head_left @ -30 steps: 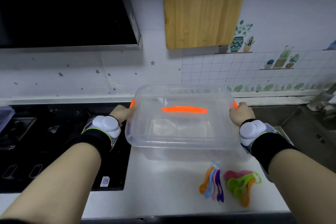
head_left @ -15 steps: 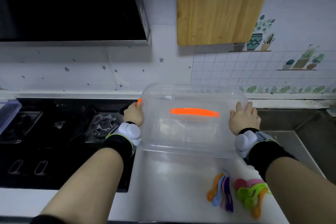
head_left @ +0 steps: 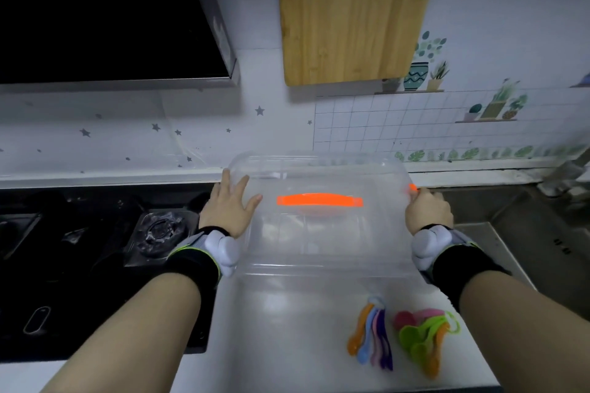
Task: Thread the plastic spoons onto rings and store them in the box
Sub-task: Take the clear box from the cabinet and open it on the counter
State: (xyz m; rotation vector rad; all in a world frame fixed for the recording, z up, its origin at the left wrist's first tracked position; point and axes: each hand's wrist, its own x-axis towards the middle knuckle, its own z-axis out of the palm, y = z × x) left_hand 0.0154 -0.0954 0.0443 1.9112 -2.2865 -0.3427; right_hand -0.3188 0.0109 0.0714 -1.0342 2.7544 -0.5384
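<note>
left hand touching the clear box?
Touching. Head view: left hand lies spread flat against the left end of the clear box, no gap.

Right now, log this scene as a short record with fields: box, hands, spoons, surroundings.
box: clear plastic box with orange handle, lid on, on the white counter
left hand: fingers spread, flat on the box's left end
right hand: at the box's right end by an orange latch
spoons: two bundles lying on the counter in front of the box, spoon set and green spoon set
surroundings: black stove left, sink right
</note>
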